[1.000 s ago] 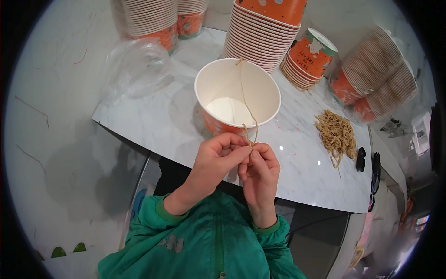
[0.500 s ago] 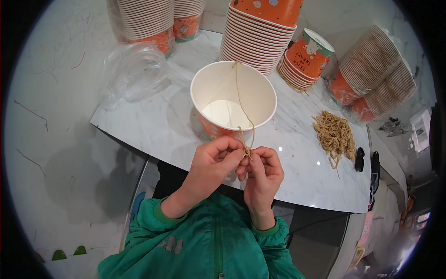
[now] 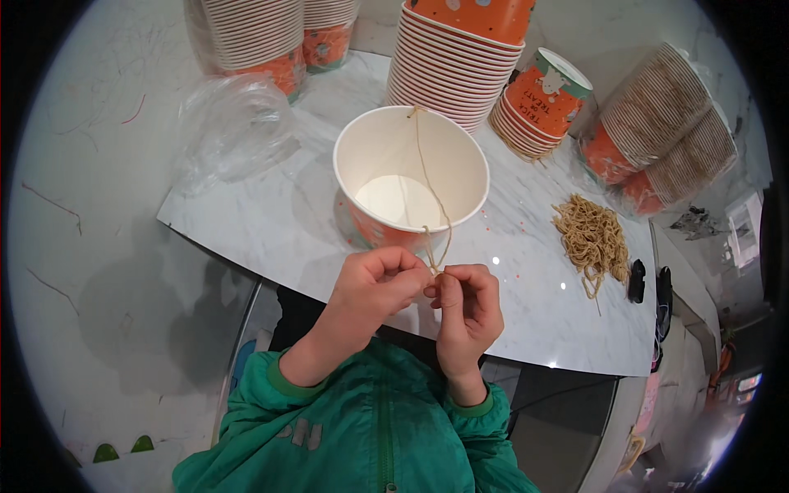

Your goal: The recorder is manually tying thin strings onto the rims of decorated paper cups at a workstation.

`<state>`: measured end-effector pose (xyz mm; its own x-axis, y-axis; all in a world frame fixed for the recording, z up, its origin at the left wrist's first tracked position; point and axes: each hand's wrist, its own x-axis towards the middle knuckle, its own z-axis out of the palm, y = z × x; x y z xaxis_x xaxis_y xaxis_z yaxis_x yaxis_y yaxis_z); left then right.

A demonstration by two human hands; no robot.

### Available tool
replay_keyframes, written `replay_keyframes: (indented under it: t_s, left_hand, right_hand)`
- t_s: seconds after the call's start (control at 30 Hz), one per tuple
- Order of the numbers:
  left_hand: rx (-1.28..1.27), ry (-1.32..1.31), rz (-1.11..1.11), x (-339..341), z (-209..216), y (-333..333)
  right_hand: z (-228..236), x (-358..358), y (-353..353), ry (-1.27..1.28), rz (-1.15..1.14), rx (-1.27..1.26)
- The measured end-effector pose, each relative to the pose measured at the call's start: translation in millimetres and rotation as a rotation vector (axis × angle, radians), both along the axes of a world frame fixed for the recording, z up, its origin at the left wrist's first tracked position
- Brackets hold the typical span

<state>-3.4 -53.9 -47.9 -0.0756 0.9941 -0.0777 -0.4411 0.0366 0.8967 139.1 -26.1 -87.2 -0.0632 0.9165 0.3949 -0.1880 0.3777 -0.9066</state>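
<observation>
A white-lined orange paper bucket (image 3: 362, 164) stands upright on the table in front of me. A thin tan string (image 3: 434, 181) passes through its far rim, crosses over the opening and comes down at the near side. Just outside the near rim, my left hand (image 3: 374, 283) pinches the string with thumb and fingertips. My right hand (image 3: 467, 308) is closed on the same string, thumb against the curled fingers, close beside the left. Where the string strands meet, a small knot or loop sits between the fingertips; its exact form is hidden.
A tangled heap of tan string (image 3: 593, 238) lies at the right, beside a small black object (image 3: 636, 281). Stacked orange buckets (image 3: 456, 66) rise behind, with a shorter upside-down stack (image 3: 538, 103) beside them. Wrapped stacks (image 3: 657, 115) and crumpled clear plastic (image 3: 234, 127) flank the marble-patterned table (image 3: 271, 222).
My hands have drawn slightly apart at the knot, the left shifting a little left. The bucket has shifted very slightly left in the view.
</observation>
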Motion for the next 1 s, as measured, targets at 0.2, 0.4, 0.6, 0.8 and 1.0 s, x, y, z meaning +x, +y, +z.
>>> replay_keyframes:
  t_s: [0.2,0.4,0.6,0.8,1.0]
  left_hand:
    - [-0.13,-0.164,-0.119,-4.7,-0.3,4.3]
    - [-0.113,-0.188,-0.155,-6.3,-1.6,5.9]
    - [-0.215,-0.335,-0.264,-16.8,1.4,6.9]
    - [-0.234,-0.402,-0.359,-18.9,-1.8,11.2]
    - [-0.205,-0.263,-0.265,-11.3,-1.4,9.9]
  right_hand:
    - [-5.0,3.9,4.3,-0.211,-0.088,0.252]
    - [-2.0,7.2,9.0,-0.347,-0.137,0.389]
    - [1.1,8.7,17.2,-0.566,-0.39,0.694]
    - [1.6,11.2,14.4,-0.505,-0.347,0.644]
    - [8.3,12.6,10.2,0.02,0.144,-0.064]
